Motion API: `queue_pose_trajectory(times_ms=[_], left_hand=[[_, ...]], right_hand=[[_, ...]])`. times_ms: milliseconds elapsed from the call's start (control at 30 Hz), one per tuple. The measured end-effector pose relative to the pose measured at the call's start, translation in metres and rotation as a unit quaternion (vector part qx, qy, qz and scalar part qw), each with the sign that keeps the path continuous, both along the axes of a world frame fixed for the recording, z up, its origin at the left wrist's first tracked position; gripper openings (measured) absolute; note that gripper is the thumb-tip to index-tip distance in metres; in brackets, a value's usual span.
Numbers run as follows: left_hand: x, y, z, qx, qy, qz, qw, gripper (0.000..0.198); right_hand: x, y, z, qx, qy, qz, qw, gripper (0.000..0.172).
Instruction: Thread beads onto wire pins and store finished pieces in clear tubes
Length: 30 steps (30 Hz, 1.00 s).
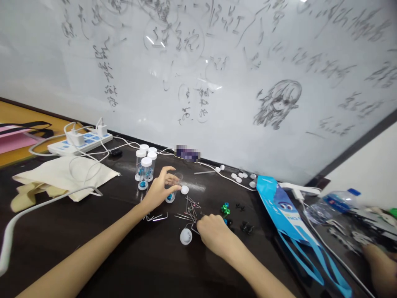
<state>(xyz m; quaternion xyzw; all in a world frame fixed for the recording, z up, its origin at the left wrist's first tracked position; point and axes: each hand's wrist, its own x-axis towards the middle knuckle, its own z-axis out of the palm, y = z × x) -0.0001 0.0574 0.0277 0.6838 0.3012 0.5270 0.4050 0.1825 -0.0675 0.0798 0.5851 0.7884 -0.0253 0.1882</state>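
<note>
My left hand point(161, 187) is wrapped round a clear plastic tube point(177, 179), which stands on the dark table with a blue piece point(170, 197) at its bottom. A round white cap point(184, 190) lies just right of that tube. Closed and knuckles up, my right hand point(215, 232) rests low over the table; what its fingers hold, if anything, is hidden. Thin metal pins point(191, 209) lie in a loose pile between the hands. Close to the right hand's left side is a small white cup point(186, 236). Green metallic parts point(226, 210) lie beyond its knuckles.
Several capped tubes point(143, 174) stand behind my left wrist. Bent metal keys point(158, 217) lie below it. Black parts point(247, 227) and a blue lanyard packet point(281, 211) are at right, near a bottle point(338, 203) and another person's hand point(380, 265). A cloth bag point(65, 174) and power strip point(87, 140) lie left.
</note>
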Motion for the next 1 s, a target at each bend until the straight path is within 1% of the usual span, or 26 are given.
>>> queue_pose_trajectory(times_ms=[67, 133, 200, 267, 367, 433, 500, 600, 667, 800, 900, 933, 1000], left_hand=[[0.002, 0.002, -0.006, -0.02, -0.022, -0.017, 0.999, 0.044], [0.003, 0.004, -0.01, -0.037, -0.033, -0.036, 0.998, 0.033], [0.002, 0.005, -0.013, -0.05, -0.041, -0.057, 0.996, 0.031], [0.001, 0.005, -0.013, -0.056, -0.047, -0.071, 0.995, 0.032], [0.0, 0.002, -0.012, -0.052, -0.048, -0.073, 0.995, 0.035], [0.0, 0.0, -0.009, -0.042, -0.044, -0.059, 0.996, 0.038], [0.0, -0.003, -0.006, -0.025, -0.034, -0.038, 0.998, 0.042], [-0.001, -0.007, 0.001, 0.006, -0.011, -0.017, 1.0, 0.041], [0.0, -0.011, 0.005, 0.022, 0.003, -0.019, 1.0, 0.041], [0.001, -0.012, 0.007, 0.02, 0.003, -0.02, 1.0, 0.041], [0.0, -0.008, 0.003, -0.017, -0.042, -0.008, 0.999, 0.041], [0.0, -0.006, 0.001, -0.034, -0.063, -0.009, 0.997, 0.041], [-0.002, -0.003, -0.002, -0.068, -0.102, -0.017, 0.992, 0.04]], right_hand=[[0.01, -0.008, 0.004, 0.019, 0.017, 0.009, 1.0, 0.018], [0.021, -0.013, 0.014, 0.041, 0.043, 0.016, 0.998, 0.018], [0.027, -0.012, 0.028, 0.063, 0.072, 0.019, 0.995, 0.016], [0.028, -0.005, 0.043, 0.095, 0.101, 0.021, 0.99, 0.015], [0.019, 0.012, 0.064, 0.169, 0.133, 0.02, 0.976, 0.015], [0.01, 0.025, 0.074, 0.212, 0.145, 0.021, 0.966, 0.016], [0.001, 0.034, 0.079, 0.239, 0.153, 0.028, 0.959, 0.017], [-0.009, 0.039, 0.076, 0.247, 0.163, 0.05, 0.954, 0.018], [-0.013, 0.039, 0.071, 0.242, 0.172, 0.066, 0.953, 0.017], [-0.013, 0.051, 0.062, 0.234, 0.206, 0.091, 0.946, 0.017], [-0.006, 0.072, 0.054, 0.249, 0.233, 0.064, 0.938, 0.023], [-0.003, 0.079, 0.049, 0.255, 0.235, 0.043, 0.937, 0.023], [0.002, 0.093, 0.033, 0.257, 0.229, 0.003, 0.939, 0.021]])
